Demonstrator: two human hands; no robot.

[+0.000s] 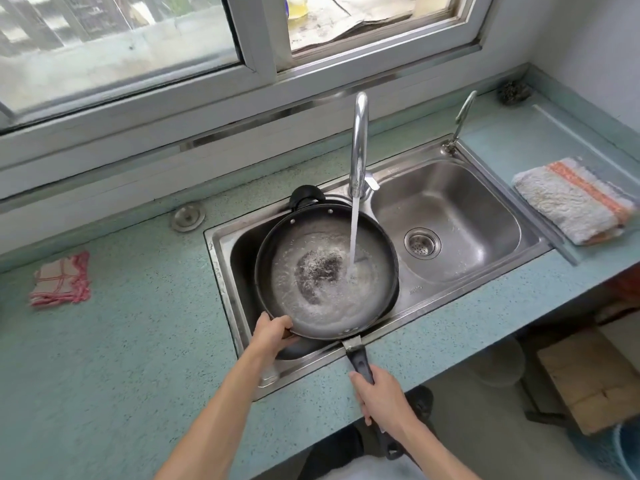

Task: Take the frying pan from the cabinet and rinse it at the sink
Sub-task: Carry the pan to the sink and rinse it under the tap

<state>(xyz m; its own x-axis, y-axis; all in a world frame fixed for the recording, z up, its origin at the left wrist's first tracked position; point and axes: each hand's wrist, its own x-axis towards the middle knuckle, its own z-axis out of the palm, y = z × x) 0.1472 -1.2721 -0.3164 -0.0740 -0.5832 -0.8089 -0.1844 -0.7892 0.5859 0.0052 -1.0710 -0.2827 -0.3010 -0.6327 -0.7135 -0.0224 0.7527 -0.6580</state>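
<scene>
Both hands hold the frying pan (327, 271) over the sink (467, 220). Left hand (273, 332) grips the rim on the near left side. Right hand (382, 398) wraps the black handle (nearest us). Past both grips, tap (358, 147) water pours into the pan.
</scene>
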